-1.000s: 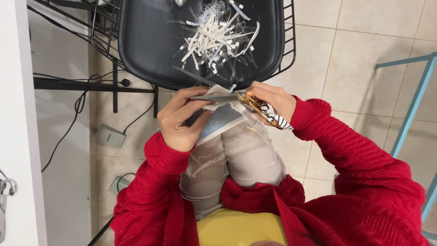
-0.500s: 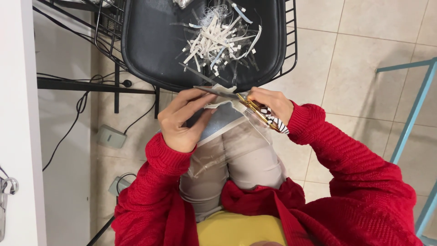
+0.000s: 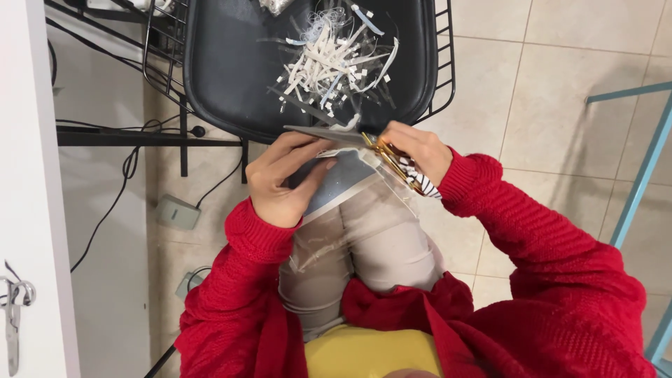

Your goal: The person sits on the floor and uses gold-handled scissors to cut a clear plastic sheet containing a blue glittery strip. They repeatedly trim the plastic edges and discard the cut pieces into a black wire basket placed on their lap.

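A black chair seat point(image 3: 231, 63), framed by black wire point(image 3: 162, 49), fills the space just beyond both hands and sits a little past the sheet they hold. Pale floor tiles point(image 3: 560, 84) spread out to the right of the right grip, and a light blue bar point(image 3: 640, 175) slants down on that far side. To the left of the left grip, dark cables point(image 3: 126, 168) trail over the floor towards a small grey box point(image 3: 176, 211). Nearer the body than both grips lie the person's beige trouser legs point(image 3: 364, 245) and the red sleeves point(image 3: 532, 231).

On the seat, straight ahead of the grips, lies a heap of white paper strips point(image 3: 332, 59), some with a bluish tint.

The left hand point(image 3: 283, 178) has its grip clamped on a grey sheet of paper point(image 3: 336, 175), fingers curled over the top edge and thumb pressed on the face. The sheet spans the gap between the two grips, above the knees.

The right hand point(image 3: 413, 150) has its grip closed around scissors point(image 3: 395, 162) with gold-coloured blades and a black-and-white striped handle. The blades meet the sheet's right-hand edge, just inside the right grip; whether they are open or shut cannot be told.
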